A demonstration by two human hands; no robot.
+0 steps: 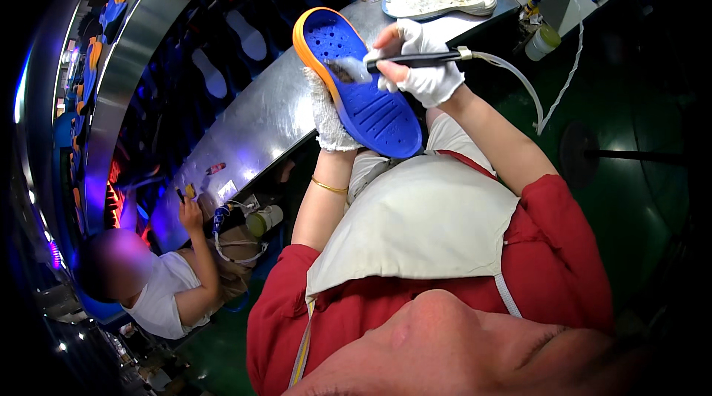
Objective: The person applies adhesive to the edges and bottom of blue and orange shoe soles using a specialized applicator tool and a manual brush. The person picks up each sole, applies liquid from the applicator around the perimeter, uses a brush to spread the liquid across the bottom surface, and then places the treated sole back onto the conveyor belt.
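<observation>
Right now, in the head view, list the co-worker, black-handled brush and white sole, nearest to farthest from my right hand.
1. Black-handled brush: held in the right hand.
2. White sole: on the bench beyond.
3. Co-worker: far left.

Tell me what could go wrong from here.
The brush in the right hand might smear the orange rim of the blue sole, close to its bristles. The sole could slip if the left hand loosens. The looping tube behind the brush might snag.
</observation>
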